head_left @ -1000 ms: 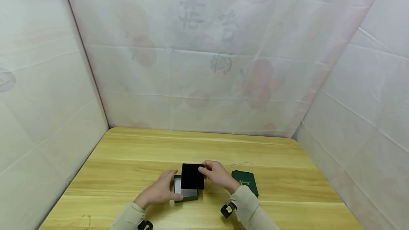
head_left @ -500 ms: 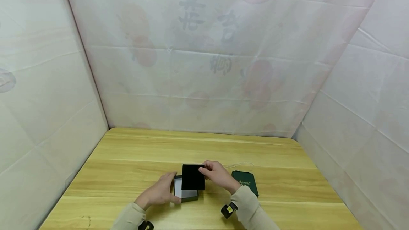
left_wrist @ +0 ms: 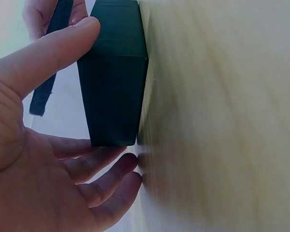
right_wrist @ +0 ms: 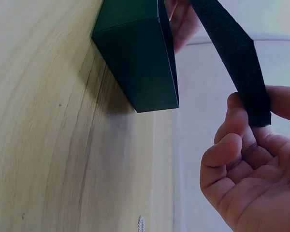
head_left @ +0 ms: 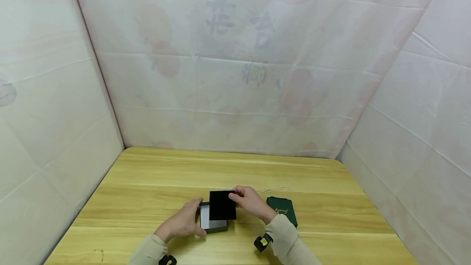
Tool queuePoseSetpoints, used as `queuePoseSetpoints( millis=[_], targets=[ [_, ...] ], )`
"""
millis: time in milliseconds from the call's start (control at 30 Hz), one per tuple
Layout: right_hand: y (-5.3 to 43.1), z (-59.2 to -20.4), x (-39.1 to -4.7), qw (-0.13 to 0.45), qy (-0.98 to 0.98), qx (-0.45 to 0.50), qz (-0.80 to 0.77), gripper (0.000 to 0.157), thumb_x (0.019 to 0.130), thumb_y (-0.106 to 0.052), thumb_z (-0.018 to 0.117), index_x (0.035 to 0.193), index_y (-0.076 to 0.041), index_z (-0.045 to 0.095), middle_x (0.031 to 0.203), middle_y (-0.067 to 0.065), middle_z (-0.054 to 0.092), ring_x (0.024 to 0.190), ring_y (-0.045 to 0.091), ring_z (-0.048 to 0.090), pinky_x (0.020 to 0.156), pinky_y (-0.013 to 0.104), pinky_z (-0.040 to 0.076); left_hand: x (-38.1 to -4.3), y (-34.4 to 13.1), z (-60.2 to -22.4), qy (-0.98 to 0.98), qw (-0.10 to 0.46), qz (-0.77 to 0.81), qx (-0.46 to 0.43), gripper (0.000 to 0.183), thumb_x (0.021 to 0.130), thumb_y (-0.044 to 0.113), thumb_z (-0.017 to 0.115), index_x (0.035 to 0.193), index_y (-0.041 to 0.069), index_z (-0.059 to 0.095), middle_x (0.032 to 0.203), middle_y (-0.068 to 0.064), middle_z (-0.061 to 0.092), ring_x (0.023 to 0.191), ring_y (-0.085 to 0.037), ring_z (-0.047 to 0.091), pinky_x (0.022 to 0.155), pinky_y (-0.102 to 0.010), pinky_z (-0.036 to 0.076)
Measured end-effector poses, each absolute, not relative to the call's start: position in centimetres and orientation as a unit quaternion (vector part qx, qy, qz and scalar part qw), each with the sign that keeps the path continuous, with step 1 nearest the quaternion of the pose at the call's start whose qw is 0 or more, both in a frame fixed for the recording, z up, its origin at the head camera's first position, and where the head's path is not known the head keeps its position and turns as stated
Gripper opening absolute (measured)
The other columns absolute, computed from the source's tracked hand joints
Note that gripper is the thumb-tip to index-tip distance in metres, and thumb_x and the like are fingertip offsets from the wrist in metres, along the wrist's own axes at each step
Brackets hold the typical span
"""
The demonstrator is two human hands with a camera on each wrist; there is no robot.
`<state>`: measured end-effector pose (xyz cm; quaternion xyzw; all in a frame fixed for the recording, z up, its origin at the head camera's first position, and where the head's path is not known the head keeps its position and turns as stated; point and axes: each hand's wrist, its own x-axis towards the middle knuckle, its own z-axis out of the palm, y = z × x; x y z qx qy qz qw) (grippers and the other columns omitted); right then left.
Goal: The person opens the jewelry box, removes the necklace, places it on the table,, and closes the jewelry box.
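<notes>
White cloth with faint reddish patches and grey characters stands beyond, and to either side of, your open, dark green, square-walled box with its pale inside. Under the box spreads your yellow, wood-grained table. Your beige left sleeve lies to the near left of the box, your beige right sleeve to its near right. Your left hand spans the box's left side, holding it between thumb and fingers. At the box's right, your right hand pinches one edge of a black, square, felt-like pad. Well to the right of the box lies a dark green, squarish piece with gold lettering, partly hidden by your right arm. You have that pad above the box's far right part, apart from its rim. Beyond and right of the box trails a thin, pale cord.
</notes>
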<state>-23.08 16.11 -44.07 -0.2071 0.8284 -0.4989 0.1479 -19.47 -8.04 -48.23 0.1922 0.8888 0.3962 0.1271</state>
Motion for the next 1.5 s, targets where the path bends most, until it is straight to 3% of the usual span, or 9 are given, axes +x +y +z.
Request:
queuePoseSetpoints(
  millis=[133,200,567,933,1200,1500],
  targets=[
    [16.4,-45.8,-24.0,0.141,0.835,-0.206,-0.491,0.03,0.089,-0.034,0.05,0.075,-0.008,0.049,0.06,0.007,0.043,0.051,0.013,0.038,0.048,0.026,0.034,-19.3,-8.0,-48.2,0.891,0.121,0.392,0.196,0.102,0.058,0.029,0.08,0.135,-0.006,0.022,0.135,-0.025,0.026,0.121,-0.04,0.024,0.094,-0.053,0.024],
    [16.5,-46.4,-24.2,0.137,0.838,-0.205,-0.487,0.032,0.087,-0.039,0.05,0.073,-0.01,0.046,0.058,0.0,0.04,0.049,0.012,0.036,0.047,0.026,0.034,-19.3,-8.0,-48.2,0.891,0.118,0.391,0.197,0.102,0.057,0.029,0.081,0.134,-0.006,0.022,0.134,-0.025,0.028,0.12,-0.041,0.026,0.094,-0.053,0.024],
    [16.3,-46.2,-23.9,0.129,0.842,-0.21,-0.48,0.037,0.086,-0.041,0.05,0.069,-0.01,0.042,0.056,0.0,0.037,0.047,0.013,0.033,0.046,0.027,0.032,-19.2,-8.1,-48.1,0.891,0.118,0.394,0.193,0.099,0.059,0.027,0.08,0.133,-0.006,0.024,0.13,-0.025,0.033,0.116,-0.039,0.032,0.091,-0.052,0.029],
    [15.6,-46.2,-23.5,0.114,0.862,-0.206,-0.448,0.03,0.091,-0.023,0.049,0.069,-0.003,0.043,0.055,-0.002,0.036,0.045,0.011,0.031,0.045,0.025,0.03,-19.3,-8.1,-48.1,0.892,0.11,0.391,0.199,0.095,0.057,0.028,0.081,0.13,-0.005,0.03,0.122,-0.02,0.041,0.108,-0.034,0.039,0.089,-0.049,0.033],
    [15.3,-46.5,-23.5,0.12,0.869,-0.203,-0.434,0.032,0.088,-0.036,0.051,0.069,-0.011,0.047,0.054,-0.003,0.037,0.044,0.01,0.031,0.044,0.025,0.031,-19.4,-8.1,-48.2,0.893,0.114,0.388,0.2,0.094,0.058,0.029,0.081,0.13,-0.005,0.03,0.125,-0.02,0.04,0.111,-0.035,0.037,0.089,-0.049,0.032],
    [15.2,-46.9,-23.8,0.126,0.874,-0.206,-0.421,0.026,0.087,-0.035,0.052,0.075,-0.013,0.056,0.054,-0.004,0.037,0.043,0.009,0.03,0.044,0.025,0.032,-19.5,-8.1,-48.3,0.891,0.113,0.392,0.199,0.095,0.058,0.029,0.081,0.13,-0.006,0.03,0.125,-0.019,0.04,0.112,-0.035,0.036,0.09,-0.049,0.032]
  ],
)
